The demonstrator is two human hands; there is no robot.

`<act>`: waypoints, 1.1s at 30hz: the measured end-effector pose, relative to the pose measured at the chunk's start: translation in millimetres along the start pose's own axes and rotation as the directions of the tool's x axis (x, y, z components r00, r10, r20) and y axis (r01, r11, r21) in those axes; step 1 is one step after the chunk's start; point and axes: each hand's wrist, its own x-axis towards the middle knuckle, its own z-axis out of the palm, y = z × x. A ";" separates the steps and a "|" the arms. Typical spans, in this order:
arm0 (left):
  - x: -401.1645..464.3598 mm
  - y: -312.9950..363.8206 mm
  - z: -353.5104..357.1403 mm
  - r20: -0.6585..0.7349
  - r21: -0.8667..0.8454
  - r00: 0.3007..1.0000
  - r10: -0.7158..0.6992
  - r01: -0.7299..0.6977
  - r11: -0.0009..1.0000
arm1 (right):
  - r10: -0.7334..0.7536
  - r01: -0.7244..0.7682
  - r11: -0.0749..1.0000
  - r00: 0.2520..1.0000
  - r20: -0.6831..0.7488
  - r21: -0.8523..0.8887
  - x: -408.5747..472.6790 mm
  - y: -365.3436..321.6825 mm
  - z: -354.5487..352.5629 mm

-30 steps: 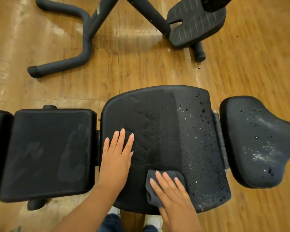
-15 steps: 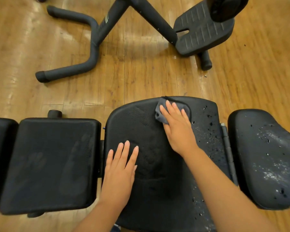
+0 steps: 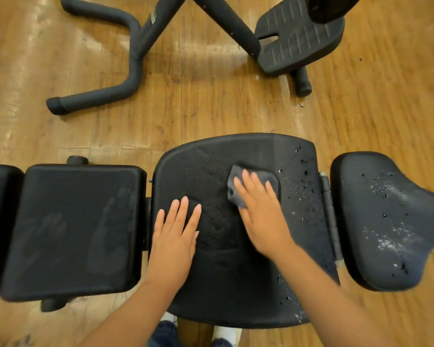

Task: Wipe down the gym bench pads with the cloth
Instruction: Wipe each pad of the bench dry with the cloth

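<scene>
A black gym bench runs left to right below me. Its wide middle pad carries water droplets along its right side. My right hand presses a folded dark grey cloth flat on the upper middle of that pad. My left hand lies flat with fingers spread on the pad's left part, holding nothing. The left pad shows faint smeared handprints. The right, curved pad is speckled with droplets and white flecks.
Wooden floor lies all around the bench. Beyond it stands another machine with a bent black tubular foot and a ribbed black footplate. A metal hinge joins the middle and right pads. My shoes and jeans show at the bottom edge.
My right hand swept the cloth from the pad's near edge up to its far edge, then back down a little toward the middle. My left hand stayed planted.
</scene>
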 end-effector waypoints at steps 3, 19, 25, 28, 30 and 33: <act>1.1 0.8 0.1 -0.021 0.004 1.000 0.010 -0.010 1.000 | 0.013 -0.012 1.000 0.999 0.038 -0.018 -66.8 -9.2 16.3; 0.7 7.3 -5.4 0.004 0.020 1.000 -0.023 0.023 1.000 | -0.061 0.057 0.998 0.988 0.144 0.032 -161.9 -2.7 23.3; -0.3 6.9 -4.4 -0.017 -0.029 1.000 -0.022 0.021 0.999 | -0.050 0.045 0.996 0.997 0.065 0.074 -66.4 28.8 5.6; -0.3 7.4 -2.8 -0.018 -0.032 1.000 -0.018 0.017 0.999 | -0.037 0.034 0.997 0.999 0.034 0.073 -12.4 45.7 -8.7; -0.1 6.9 -2.2 -0.019 -0.036 1.000 -0.017 0.016 0.999 | -0.027 0.026 0.997 1.000 0.009 0.069 25.5 55.5 -18.2; -0.8 6.1 -0.9 -0.031 -0.040 0.999 -0.018 0.016 0.999 | -0.021 0.021 0.998 1.000 -0.003 0.067 68.2 64.7 -29.8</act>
